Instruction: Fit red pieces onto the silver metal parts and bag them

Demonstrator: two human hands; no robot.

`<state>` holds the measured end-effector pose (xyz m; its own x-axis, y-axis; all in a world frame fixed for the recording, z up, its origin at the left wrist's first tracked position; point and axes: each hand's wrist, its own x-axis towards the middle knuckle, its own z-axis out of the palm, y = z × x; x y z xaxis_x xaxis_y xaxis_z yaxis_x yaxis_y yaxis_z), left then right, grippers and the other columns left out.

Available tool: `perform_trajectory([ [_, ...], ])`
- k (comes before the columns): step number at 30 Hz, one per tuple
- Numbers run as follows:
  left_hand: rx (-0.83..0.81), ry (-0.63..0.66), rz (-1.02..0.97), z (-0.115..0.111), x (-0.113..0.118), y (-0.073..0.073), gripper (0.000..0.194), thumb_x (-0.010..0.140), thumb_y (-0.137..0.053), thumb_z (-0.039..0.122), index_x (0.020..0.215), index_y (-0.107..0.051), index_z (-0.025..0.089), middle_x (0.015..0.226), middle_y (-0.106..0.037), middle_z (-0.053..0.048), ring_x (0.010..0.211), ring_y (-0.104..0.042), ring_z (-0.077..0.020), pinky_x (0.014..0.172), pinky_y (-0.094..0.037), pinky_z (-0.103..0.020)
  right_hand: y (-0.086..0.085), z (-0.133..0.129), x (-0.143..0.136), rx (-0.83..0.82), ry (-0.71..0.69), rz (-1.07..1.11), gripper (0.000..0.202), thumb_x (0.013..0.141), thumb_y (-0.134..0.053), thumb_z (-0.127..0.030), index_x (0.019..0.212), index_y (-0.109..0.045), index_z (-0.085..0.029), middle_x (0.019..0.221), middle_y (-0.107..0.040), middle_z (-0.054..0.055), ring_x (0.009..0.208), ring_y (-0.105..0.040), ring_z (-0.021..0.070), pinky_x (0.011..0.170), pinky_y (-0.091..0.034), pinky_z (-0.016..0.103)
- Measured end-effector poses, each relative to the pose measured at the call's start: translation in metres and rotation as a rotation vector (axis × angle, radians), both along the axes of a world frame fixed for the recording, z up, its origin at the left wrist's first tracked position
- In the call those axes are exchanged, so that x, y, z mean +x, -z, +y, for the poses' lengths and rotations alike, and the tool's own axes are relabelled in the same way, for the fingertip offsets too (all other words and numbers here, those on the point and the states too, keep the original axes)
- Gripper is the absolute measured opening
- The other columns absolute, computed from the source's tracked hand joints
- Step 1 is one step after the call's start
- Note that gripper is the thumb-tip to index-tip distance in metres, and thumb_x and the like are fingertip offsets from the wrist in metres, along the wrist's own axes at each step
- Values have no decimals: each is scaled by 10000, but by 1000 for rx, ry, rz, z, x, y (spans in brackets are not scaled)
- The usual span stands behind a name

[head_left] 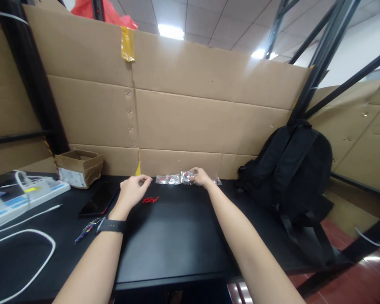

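Note:
My right hand (200, 176) reaches to the back of the black table (174, 245), its fingers closed on a small clear plastic packet (185, 177). That packet has something red and white inside. Two similar clear packets, one of them a bagged item (172, 180), lie in a row to its left, and another packet (218, 181) shows partly behind my right wrist. My left hand (134, 188) is held left of the row, thumb and index finger curled together at the tips with nothing visible between them. Just below its fingertips lies a red looped cord (150, 199).
Left of my hands are a dark phone (99, 200), a keyring (88, 229), a white power strip (31, 198), white cables (52, 249) and a cut-down cardboard box (80, 166). A black backpack (291, 169) stands at right. A cardboard wall (183, 122) closes the back.

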<state>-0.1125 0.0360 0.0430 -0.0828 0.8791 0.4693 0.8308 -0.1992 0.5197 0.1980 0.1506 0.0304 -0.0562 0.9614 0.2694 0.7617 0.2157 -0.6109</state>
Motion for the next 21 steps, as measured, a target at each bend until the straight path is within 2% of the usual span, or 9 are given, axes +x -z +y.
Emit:
perform_trajectory([
  [4,175,-243,-68,0,-30,-4,314,890,-514,461,939,-756,266,1050,-765,-36,1087,-626,-271,884,-428,-351,8,13,-14,-36,51,-97,497,710,-801,-182,1166,-609,-221,1000,-711,47,895,-666,195,830,-495,309],
  [7,128,-338,-35,3,-47,1,266,868,-535,393,1000,-738,284,1091,-752,-35,1126,-586,-303,906,-420,-416,11,11,-20,-39,98,-176,567,727,-795,-213,1236,-548,-248,1110,-689,79,1039,-641,254,940,-441,387],
  [11,3,-316,-4,12,-58,13,276,853,-547,368,1054,-719,290,1118,-745,-44,1110,-591,-312,886,-435,-435,11,-1,-25,-28,153,-262,571,720,-813,-303,1214,-543,-210,1175,-642,152,1129,-591,339,976,-391,476],
  [15,-94,-222,95,14,-55,21,332,864,-553,409,1139,-709,308,1211,-720,-55,1181,-558,-340,904,-436,-461,9,-19,-14,20,168,-291,527,791,-738,-382,1240,-528,-205,1262,-571,167,1194,-529,345,953,-398,448],
  [17,-138,-203,131,13,-53,21,331,870,-549,411,1142,-717,325,1242,-708,-57,1216,-539,-351,915,-430,-477,7,-31,3,86,156,-315,456,842,-668,-373,1250,-529,-224,1258,-565,143,1200,-515,331,944,-396,435],
  [21,-180,-169,141,9,-50,18,297,871,-543,396,1089,-737,339,1202,-730,-54,1198,-575,-335,942,-410,-494,11,-62,57,141,160,-309,471,778,-677,-242,1233,-560,-274,1217,-572,97,1154,-530,302,904,-402,399],
])
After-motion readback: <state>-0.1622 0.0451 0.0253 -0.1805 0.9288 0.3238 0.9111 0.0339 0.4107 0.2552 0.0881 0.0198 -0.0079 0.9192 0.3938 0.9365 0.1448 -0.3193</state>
